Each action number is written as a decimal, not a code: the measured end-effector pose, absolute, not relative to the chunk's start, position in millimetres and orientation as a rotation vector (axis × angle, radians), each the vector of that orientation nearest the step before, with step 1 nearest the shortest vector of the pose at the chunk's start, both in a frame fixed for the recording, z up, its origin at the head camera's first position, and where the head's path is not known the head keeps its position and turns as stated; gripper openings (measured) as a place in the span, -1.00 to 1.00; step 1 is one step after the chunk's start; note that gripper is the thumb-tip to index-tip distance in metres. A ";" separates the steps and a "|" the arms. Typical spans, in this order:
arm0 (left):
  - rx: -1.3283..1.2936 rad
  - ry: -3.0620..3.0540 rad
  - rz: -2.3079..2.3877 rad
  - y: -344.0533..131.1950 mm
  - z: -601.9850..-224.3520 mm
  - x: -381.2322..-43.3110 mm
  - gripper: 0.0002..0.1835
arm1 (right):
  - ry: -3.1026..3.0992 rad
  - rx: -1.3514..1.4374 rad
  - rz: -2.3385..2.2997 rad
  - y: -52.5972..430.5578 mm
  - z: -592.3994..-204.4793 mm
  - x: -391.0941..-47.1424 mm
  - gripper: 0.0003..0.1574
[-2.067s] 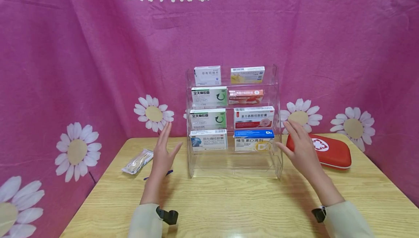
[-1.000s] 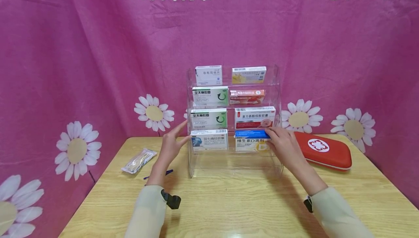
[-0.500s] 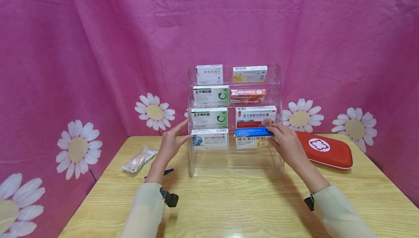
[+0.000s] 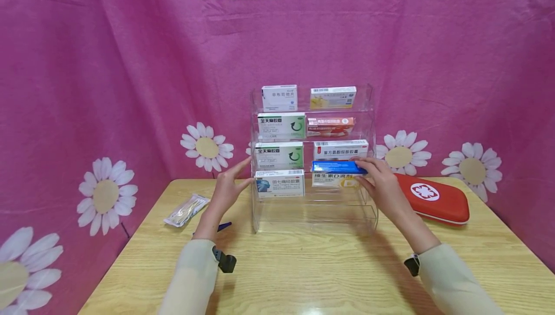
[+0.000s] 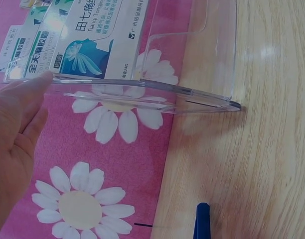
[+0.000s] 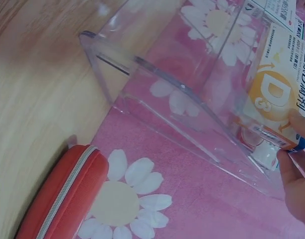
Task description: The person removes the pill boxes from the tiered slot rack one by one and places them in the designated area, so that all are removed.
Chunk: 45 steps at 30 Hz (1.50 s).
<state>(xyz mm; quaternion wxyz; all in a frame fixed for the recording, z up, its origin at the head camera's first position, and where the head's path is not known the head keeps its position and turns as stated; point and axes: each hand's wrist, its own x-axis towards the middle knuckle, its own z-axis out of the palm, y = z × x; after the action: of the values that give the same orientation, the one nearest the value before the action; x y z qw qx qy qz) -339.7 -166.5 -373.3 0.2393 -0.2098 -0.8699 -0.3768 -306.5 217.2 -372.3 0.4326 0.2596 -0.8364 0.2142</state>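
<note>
My right hand (image 4: 383, 187) pinches the right end of a white and yellow vitamin D drops box (image 4: 331, 180) with a blue top. The box is raised in the lowest filled tier of a clear acrylic display rack (image 4: 312, 216) and tilted, overlapping the box behind it. In the right wrist view, thumb and fingers hold its end, marked D3 (image 6: 274, 94). My left hand (image 4: 225, 192) touches the rack's left side edge with its fingers extended. Beside it sits a white and blue medicine box (image 4: 281, 183), also large in the left wrist view.
Several other medicine boxes stand in the upper tiers, including a green-white one (image 4: 279, 156) and a red one (image 4: 330, 126). A red zip case (image 4: 438, 202) lies right of the rack. A packet of cotton swabs (image 4: 186, 210) and a blue pen-like object (image 5: 203, 221) lie left.
Both hands have come in to the rack, the left onto its side edge. My right hand has taken hold of the vitamin D box and raised it slightly, tilting its top.
</note>
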 end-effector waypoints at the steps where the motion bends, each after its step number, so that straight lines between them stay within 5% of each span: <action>1: -0.577 -2.380 -1.028 -166.3 -373.2 -339.7 -0.36 | -2.072 0.648 0.539 216.7 -371.1 -305.9 -0.47; 25: -0.548 -2.404 -1.055 -165.2 -372.7 -339.6 -0.37 | -1.971 0.672 0.651 194.7 -355.1 -279.2 -0.46; 45: -0.533 -2.434 -1.067 -165.2 -370.0 -338.5 -0.38 | -2.085 0.814 0.696 137.8 -385.5 -268.2 -0.50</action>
<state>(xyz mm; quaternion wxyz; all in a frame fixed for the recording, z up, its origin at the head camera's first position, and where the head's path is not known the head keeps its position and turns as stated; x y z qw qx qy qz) -338.5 -165.2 -370.0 0.2141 -0.1921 -0.8771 -0.3846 -268.2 137.8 -385.5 0.3882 0.3202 -0.8197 0.2737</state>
